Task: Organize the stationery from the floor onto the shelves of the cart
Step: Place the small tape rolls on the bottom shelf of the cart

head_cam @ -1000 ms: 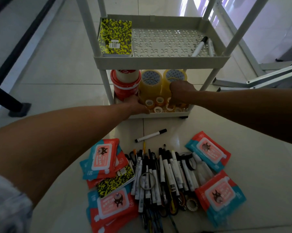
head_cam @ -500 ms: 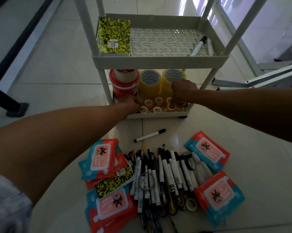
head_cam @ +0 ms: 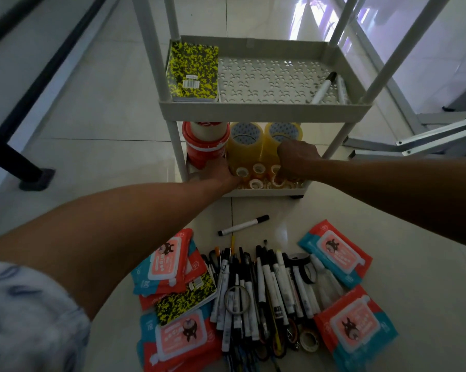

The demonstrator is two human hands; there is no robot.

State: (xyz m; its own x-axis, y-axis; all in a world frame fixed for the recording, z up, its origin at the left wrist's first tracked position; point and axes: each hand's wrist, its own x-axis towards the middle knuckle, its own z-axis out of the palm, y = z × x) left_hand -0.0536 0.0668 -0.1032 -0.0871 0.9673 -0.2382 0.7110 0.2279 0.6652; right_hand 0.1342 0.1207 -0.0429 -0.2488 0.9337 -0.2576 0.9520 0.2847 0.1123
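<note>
Both hands stay among the small tape rolls.

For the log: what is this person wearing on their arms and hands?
Both hands, left hand and right hand, are bare: no gloves, rings or watch visible. Both forearms are bare too. Only a short pale sleeve with faint bluish-grey markings shows on the left upper arm; the right sleeve is out of frame.

left hand | shifted slightly left among small tape rolls | right hand barely moved
</note>
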